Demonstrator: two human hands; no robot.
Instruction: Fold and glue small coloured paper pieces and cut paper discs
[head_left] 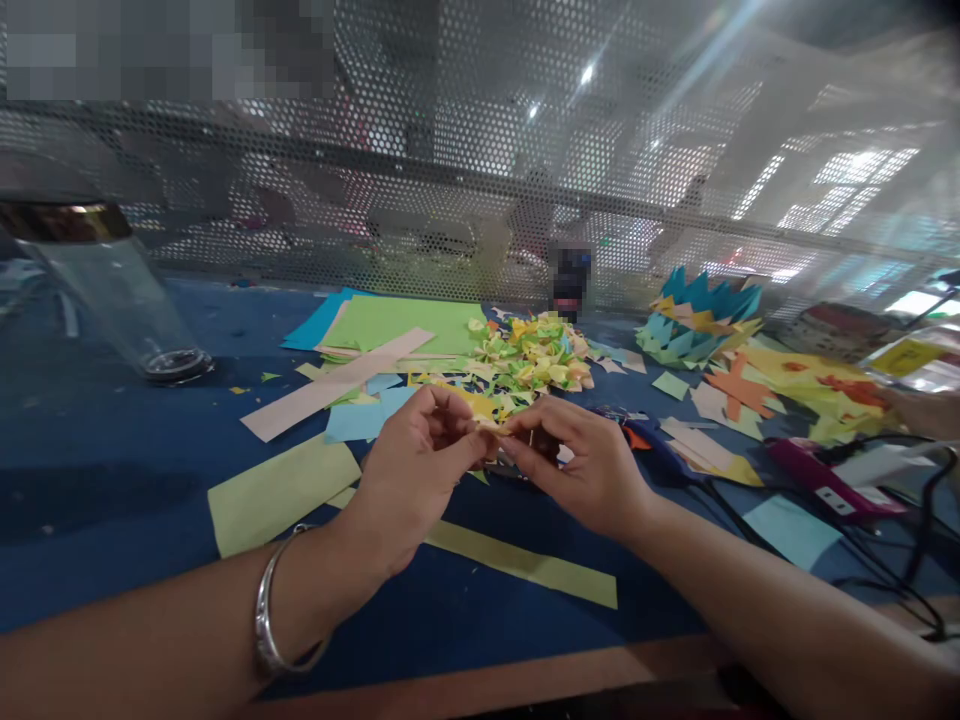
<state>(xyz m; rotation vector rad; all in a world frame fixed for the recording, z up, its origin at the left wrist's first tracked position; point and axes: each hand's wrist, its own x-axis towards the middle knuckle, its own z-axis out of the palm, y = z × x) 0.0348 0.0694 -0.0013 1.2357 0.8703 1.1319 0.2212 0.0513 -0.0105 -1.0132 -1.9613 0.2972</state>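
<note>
My left hand, a silver bangle on its wrist, pinches a small pale yellow piece of paper. From the other side, the fingertips of my right hand pinch the same piece; its exact shape is partly hidden by my fingers. Just beyond my hands lies a heap of small folded yellow, green and peach paper shapes. A yellow-green paper strip runs on the blue tabletop below my hands. To the left are a pale green paper piece, light blue pieces and a pale pink strip.
Green paper sheets lie at the back before a perforated metal screen. A clear bottle stands left. On the right are a zigzag-edged paper stack, a dark blue tool with a cord, a magenta power strip and cables.
</note>
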